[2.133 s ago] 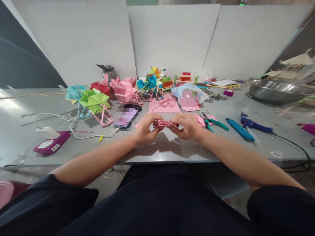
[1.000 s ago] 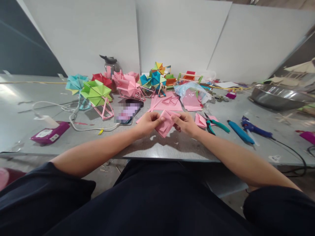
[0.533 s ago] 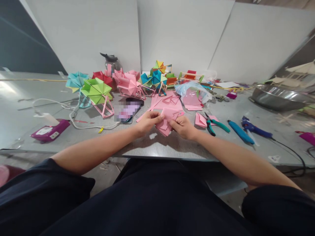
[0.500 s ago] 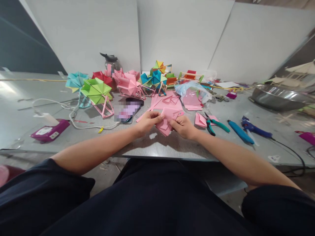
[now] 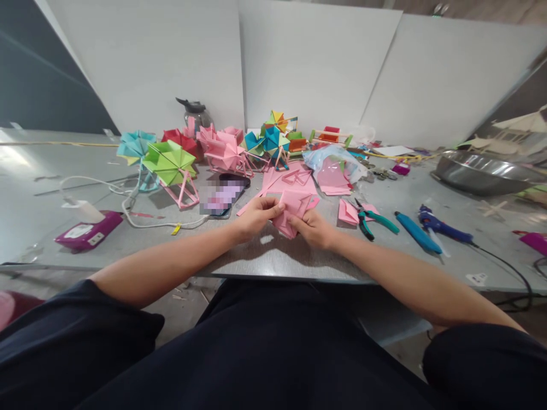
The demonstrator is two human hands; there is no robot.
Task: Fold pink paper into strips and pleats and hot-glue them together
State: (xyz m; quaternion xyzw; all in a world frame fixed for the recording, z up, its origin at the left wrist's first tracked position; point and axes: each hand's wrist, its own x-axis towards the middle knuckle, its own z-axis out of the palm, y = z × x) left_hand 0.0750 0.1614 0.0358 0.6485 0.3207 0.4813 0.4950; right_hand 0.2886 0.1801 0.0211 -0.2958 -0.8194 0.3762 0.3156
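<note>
A grey table (image 5: 51,210) stands before white panels (image 5: 316,62), crowded with paper craft work. Far to the left of the hands a magenta packet (image 5: 88,236) lies beside a white cable (image 5: 141,219), and behind it stand a teal paper wheel (image 5: 134,145) and a green paper wheel (image 5: 168,162) on a pink stick frame. Just beyond the left hand (image 5: 256,216) lies a phone (image 5: 222,196), with pink paper wheels (image 5: 222,149) and a dark-lidded jug (image 5: 197,114) behind it. That hand pinches the left edge of the folded pink paper pieces (image 5: 293,210) between thumb and fingers; the right hand (image 5: 314,228) pinches their lower right side, fingers curled under. The pieces are held between the two hands just above the table's near edge, fanned out and tilted up toward the camera, whereas two seconds earlier they were a flat stack held edge-on; since half a second ago the hands have dropped slightly and closed in on the bundle. Beyond the hands lie flat pink sheets (image 5: 290,181) and multicoloured paper wheels (image 5: 269,139). Beyond and right of the right hand a clear plastic bag (image 5: 337,162) holds pink sheets. Right of the right hand lie more folded pink pieces (image 5: 348,210), teal-handled pliers (image 5: 374,219), a blue tool (image 5: 416,232) and a blue glue gun (image 5: 442,225) with a black cord. Far right sits a metal basin (image 5: 482,171); what is inside it cannot be seen.
</note>
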